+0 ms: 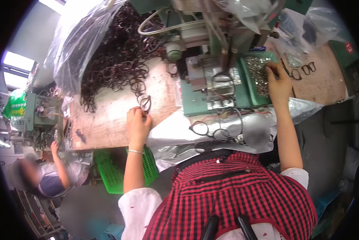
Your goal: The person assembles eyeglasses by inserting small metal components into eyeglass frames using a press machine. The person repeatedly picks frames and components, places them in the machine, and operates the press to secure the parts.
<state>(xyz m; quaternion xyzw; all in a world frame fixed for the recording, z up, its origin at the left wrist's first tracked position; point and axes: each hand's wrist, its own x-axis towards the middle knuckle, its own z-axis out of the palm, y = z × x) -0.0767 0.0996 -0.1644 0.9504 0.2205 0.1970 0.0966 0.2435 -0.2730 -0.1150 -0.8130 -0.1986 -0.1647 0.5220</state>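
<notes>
My left hand (pixel 138 126) is closed on a dark eyeglass frame (pixel 146 103) at the near edge of the frame pile, with its fingers curled over the lower part. Over the right side of a green tray (pixel 254 100) is my right hand (pixel 280 85), thumb and fingers drawn together. Small shiny metal parts (pixel 256 74) fill that tray; whatever the right fingertips hold is too small to make out. Between my hands stands a green bench machine (pixel 197 100), with a round-rimmed frame (pixel 222 85) at its metal fixture.
A large heap of dark frames (pixel 115 52) lies at the back left beside clear plastic (pixel 77 52). More frames (pixel 307 69) lie right of the tray. Several rest on silvery sheeting (pixel 171 130) before me. A green basket (pixel 109 176) sits below; another person (pixel 59 172) works at far left.
</notes>
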